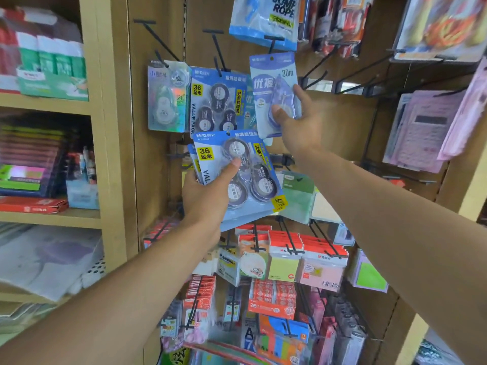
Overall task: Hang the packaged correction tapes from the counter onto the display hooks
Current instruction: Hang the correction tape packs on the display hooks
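**shelfwatcher:** Correction tapes all over this one. Biggest thing first: the brown display board fills the middle, with black display hooks sticking out of it, and wooden shelves of boxed stationery stand to its left. Lower rows of the board carry sticky notes and other small packs.

**tapefan22:** And the hands?

**shelfwatcher:** The left hand grips a stack of blue three-roll value packs, thumb pressed on the front of the top pack, fingers behind. The stack is tilted and held in front of the board, below the hanging row. The right hand grasps a single 30m pack, thumb on the blister, fingers curled round its right edge. The pack's top hole sits right at the tip of a hook under the jump rope pack. Can't tell whether the hook is through the hole.

**tapefan22:** Anything hung already?

**shelfwatcher:** Yep. A hanging value pack of the same kind is on the hook just left of the 30m pack, and a holographic single pack hangs left of that. No counter in view.
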`<state>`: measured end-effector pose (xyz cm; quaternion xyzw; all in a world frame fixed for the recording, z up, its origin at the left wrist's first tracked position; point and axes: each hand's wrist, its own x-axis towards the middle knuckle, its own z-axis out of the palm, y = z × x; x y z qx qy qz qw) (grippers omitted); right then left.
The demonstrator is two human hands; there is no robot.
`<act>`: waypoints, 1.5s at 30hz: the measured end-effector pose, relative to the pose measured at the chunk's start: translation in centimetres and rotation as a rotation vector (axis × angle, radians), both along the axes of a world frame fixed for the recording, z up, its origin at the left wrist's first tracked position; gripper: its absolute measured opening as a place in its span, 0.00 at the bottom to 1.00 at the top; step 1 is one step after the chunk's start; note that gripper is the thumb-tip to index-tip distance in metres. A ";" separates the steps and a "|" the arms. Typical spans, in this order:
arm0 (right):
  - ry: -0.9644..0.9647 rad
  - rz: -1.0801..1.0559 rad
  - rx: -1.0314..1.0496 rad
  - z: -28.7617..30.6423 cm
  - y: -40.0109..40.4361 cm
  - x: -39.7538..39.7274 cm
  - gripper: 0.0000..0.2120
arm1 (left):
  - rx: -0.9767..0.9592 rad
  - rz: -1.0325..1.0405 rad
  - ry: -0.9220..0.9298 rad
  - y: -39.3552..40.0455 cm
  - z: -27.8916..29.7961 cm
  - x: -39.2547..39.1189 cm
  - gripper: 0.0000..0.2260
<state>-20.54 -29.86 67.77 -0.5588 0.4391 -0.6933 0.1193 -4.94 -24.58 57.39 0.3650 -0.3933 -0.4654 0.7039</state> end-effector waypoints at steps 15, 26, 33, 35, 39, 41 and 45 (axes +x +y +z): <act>-0.037 -0.002 -0.022 -1.4 -0.4 0.2 0.29 | 0.003 0.081 0.081 -0.1 -0.6 1.5 0.29; 0.004 -0.052 0.110 -0.3 -4.6 0.1 0.28 | 0.010 0.025 0.056 -0.6 -1.5 2.0 0.24; 0.045 -0.084 0.194 -0.1 -7.2 0.8 0.33 | 0.016 -0.033 -0.014 -0.5 -2.2 3.5 0.23; 0.103 -0.122 0.203 -0.8 -6.5 0.9 0.34 | 0.011 -0.034 0.002 -0.4 -2.3 3.5 0.21; 0.213 -0.175 0.039 -2.1 -2.5 1.0 0.23 | -0.008 -0.073 0.034 0.2 -1.9 2.7 0.20; 0.242 -0.086 -0.028 -3.4 1.7 1.1 0.16 | -0.022 -0.077 0.052 0.6 -1.6 2.0 0.21; 0.247 0.133 0.054 -7.4 9.8 0.6 0.18 | -0.052 -0.087 0.099 1.6 -1.2 0.4 0.28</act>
